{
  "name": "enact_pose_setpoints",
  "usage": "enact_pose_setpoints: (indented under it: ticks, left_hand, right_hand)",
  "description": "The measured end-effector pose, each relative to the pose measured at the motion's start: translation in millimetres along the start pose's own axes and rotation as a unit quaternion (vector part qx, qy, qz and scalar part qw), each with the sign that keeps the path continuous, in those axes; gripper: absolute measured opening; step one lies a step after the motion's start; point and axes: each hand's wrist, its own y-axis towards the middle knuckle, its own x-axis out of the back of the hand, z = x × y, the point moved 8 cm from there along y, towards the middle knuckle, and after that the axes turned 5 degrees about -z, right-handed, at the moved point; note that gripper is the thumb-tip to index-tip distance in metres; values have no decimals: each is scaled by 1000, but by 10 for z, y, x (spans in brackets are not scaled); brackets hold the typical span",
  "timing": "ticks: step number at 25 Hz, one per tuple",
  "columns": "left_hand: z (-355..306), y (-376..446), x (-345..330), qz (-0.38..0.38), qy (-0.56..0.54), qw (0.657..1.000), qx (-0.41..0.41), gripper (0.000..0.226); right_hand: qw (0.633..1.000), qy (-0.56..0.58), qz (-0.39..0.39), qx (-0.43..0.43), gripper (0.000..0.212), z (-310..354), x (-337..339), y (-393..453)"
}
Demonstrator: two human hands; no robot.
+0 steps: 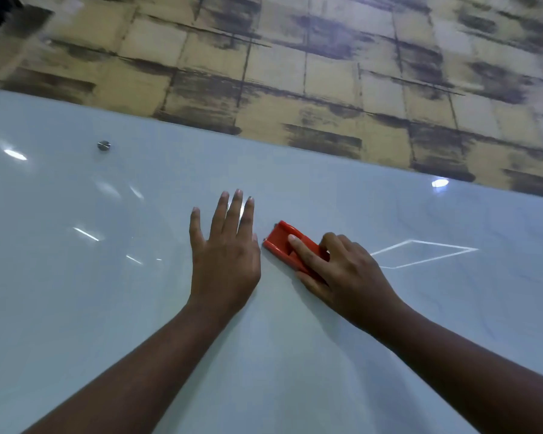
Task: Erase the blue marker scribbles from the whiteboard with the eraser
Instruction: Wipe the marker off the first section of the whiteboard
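The red eraser (295, 249) lies flat on the whiteboard (76, 308), near the middle of the view, and its long side points toward 10 o'clock. The right hand (336, 270) holds it, with one finger laid along the top and the thumb and other fingers curled round its sides. It looks like a small, light, hard plastic block, so it should slide easily on the shiny board. The best place to hold it is by its two long sides, pressing down from the top so the wiping face stays flat. The left hand (224, 245) lies spread wide and flat on the board at 9 o'clock from the eraser, just beside its tip. I cannot see any blue scribbles; the glare may hide faint marks, or the board may already be clean. There is lots of open board toward 3 o'clock and 6 o'clock for wiping. Toward 12 o'clock the top edge of the board meets a patterned wall (326, 73), so strokes must stop there. A small metal screw cap (103, 145) sits far off at 10 o'clock.
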Motion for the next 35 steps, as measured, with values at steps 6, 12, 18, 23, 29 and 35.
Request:
enact_pose_setpoints:
  ticks: [6,12,18,23,29,35]
  left_hand:
    - [-512,172,24,-5,-32,998,-59,61]
    - [-882,146,-242,5,-34,999,-20,65]
    - [-1588,84,-632,30,3,999,-23,71]
    - [-1536,41,-626,8,-2,1000,-20,69]
    - [-1525,26,-608,-2,-8,1000,-19,68]
    - [-1569,20,-586,-13,2,1000,-8,68]
  right_hand:
    - [991,-48,-20,-125,56,-1004,59,-295]
    - [952,-61,-21,-298,60,-2060,146,-683]
    - [987,2,-49,-154,59,-1490,93,-558]
    - [982,-10,-74,-174,58,-1909,80,-543]
    - [921,-64,-88,-373,56,-2909,171,-1018]
    - [892,-28,-77,-445,59,-2696,69,-877]
